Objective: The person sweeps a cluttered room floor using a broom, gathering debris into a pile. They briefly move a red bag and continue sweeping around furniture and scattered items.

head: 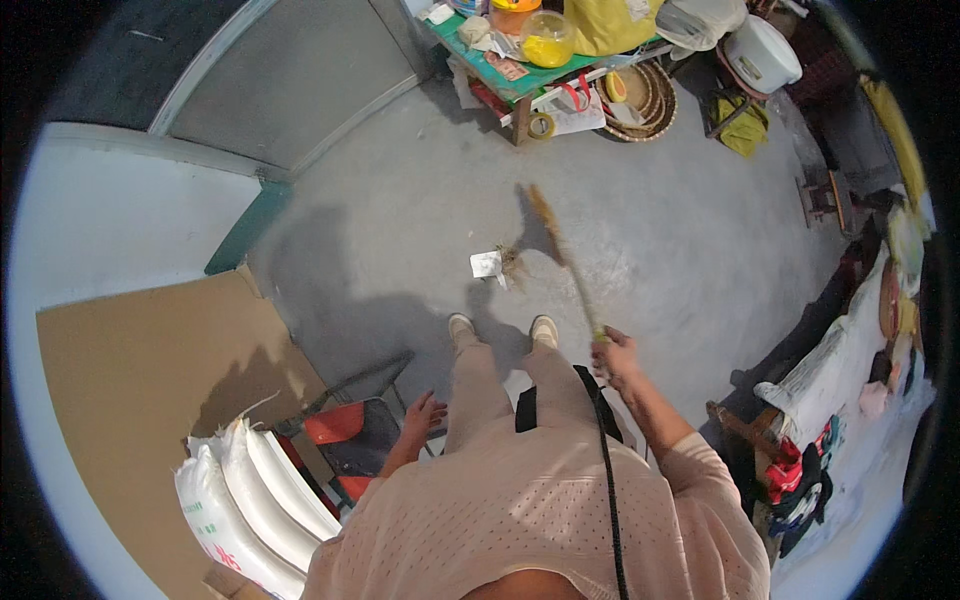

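Observation:
My right hand grips the handle of a straw broom, whose brush end points away from me over the grey concrete floor. Whether the bristles touch the floor I cannot tell. Left of the broom lies a small pile of debris, with a piece of white paper against it. My left hand hangs at my side by a chair, fingers slightly apart, with nothing seen in it.
A green-topped table holds jars and a yellow bag; woven baskets and a tape roll sit below. White sacks are stacked at lower left beside cardboard. A bed-like surface with clothes lines the right.

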{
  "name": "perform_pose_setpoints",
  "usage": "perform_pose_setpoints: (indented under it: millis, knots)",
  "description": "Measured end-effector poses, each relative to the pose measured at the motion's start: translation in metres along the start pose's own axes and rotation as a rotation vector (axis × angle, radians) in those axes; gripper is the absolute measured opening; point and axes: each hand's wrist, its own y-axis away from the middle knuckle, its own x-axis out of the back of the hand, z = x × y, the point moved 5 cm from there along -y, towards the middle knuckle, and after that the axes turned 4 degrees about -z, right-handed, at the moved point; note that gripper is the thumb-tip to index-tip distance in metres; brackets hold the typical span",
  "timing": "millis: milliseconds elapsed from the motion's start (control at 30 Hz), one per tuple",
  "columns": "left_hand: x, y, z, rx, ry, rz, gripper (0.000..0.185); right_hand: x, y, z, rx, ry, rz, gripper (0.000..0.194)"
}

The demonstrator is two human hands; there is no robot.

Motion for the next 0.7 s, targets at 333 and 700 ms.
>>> perform_pose_setpoints:
  millis: [333,700]
  knots:
    - [0.119,-0.017,0.051,0.013,-0.107,0.040,0.049,-0.016,-0.058,0.085,-0.121,-0.131,0.223,0.003]
    - [0.217,-0.039,0.047,0.048,-0.262,-0.036,0.050,-0.238,-0.025,0.088,-0.115,-0.245,-0.023,0.015]
